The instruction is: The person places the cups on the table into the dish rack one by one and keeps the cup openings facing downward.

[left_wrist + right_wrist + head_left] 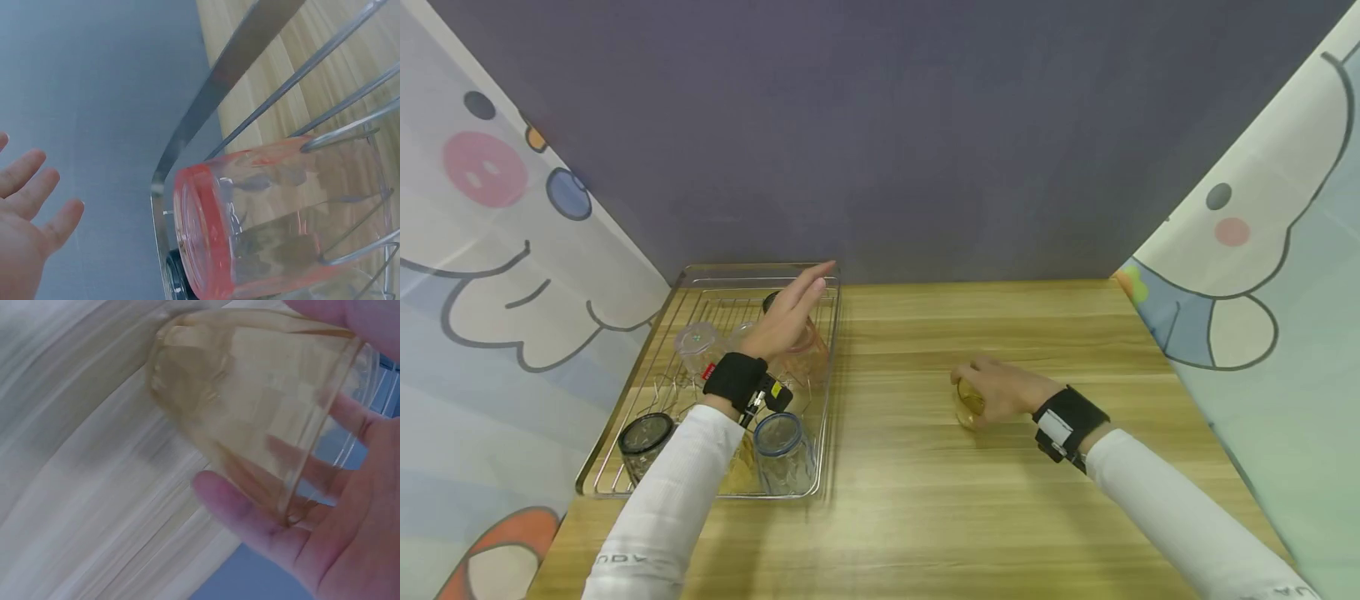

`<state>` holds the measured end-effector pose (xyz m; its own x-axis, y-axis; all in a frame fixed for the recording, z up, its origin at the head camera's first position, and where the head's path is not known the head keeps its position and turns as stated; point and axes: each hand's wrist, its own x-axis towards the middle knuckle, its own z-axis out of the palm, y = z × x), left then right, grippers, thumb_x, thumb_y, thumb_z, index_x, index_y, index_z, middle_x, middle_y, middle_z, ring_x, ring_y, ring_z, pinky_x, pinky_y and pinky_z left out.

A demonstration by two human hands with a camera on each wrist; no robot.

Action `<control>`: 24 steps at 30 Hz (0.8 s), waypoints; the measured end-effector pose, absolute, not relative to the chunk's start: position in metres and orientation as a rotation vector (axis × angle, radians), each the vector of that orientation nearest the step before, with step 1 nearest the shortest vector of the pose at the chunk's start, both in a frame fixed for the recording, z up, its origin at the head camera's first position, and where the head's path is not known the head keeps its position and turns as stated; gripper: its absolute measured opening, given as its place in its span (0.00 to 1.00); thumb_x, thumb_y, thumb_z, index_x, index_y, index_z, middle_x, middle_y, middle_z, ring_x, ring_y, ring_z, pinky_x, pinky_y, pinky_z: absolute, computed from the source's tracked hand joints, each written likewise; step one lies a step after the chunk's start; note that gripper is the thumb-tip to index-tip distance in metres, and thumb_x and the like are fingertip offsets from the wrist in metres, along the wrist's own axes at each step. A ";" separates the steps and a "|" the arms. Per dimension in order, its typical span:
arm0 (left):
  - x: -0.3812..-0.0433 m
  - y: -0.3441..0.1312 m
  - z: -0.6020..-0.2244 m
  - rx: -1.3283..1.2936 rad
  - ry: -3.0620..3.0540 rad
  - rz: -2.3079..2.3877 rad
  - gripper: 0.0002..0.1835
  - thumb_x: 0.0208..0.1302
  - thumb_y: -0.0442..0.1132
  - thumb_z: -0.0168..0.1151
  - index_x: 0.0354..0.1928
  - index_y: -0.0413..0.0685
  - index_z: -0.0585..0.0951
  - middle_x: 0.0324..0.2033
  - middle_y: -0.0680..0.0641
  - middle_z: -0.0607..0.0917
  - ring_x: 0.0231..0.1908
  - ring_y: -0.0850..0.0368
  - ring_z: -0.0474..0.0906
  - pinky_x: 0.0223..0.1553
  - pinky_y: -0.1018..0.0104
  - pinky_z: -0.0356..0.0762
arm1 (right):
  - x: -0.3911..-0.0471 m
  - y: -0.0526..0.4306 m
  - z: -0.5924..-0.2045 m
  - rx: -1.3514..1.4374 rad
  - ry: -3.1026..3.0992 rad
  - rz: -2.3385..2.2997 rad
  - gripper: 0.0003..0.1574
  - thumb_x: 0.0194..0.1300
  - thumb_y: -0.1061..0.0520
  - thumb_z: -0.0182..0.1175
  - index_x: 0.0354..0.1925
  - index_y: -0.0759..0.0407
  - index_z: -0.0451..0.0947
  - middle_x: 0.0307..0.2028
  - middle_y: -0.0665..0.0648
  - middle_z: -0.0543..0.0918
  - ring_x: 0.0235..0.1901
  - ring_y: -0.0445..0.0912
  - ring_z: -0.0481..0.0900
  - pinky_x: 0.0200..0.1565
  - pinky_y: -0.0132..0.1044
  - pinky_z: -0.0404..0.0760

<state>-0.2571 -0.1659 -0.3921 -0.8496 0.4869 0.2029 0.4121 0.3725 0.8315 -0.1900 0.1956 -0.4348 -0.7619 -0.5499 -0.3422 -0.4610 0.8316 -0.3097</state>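
My right hand point(1003, 390) grips a clear amber glass cup point(250, 406) near its rim, fingers around one side and thumb on the other. Its narrower base is against or just above the wooden table; I cannot tell which. My left hand point(786, 321), fingers extended, is over the far right part of a metal wire rack point(826, 417) and holds nothing. Under it stands a pink-tinted glass point(281, 212), partly hidden in the head view. Also in the rack are a clear glass point(697, 340), a dark-rimmed glass point(646, 437) and a blue-rimmed glass point(784, 454).
A yellow glass point(740, 471) in the rack is partly covered by the left sleeve. The wooden table point(895, 517) runs to the right of the rack. A dark grey panel point(887, 142) stands behind, with cartoon-printed curtains point(1247, 258) at both sides.
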 end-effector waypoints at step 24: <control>-0.260 -0.156 -0.363 1.049 2.655 1.493 0.31 0.79 0.58 0.34 0.78 0.55 0.53 0.78 0.48 0.54 0.78 0.50 0.48 0.76 0.45 0.50 | -0.204 0.209 -0.434 -0.626 2.445 -0.838 0.48 0.53 0.47 0.72 0.65 0.62 0.63 0.59 0.68 0.71 0.58 0.61 0.72 0.55 0.54 0.77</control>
<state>-0.2605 -0.1563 -0.3631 -0.7850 0.4988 0.3673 0.5729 0.3592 0.7367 -0.2039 0.2087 -0.4342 -0.7815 -0.5542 -0.2865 -0.2621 0.7084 -0.6553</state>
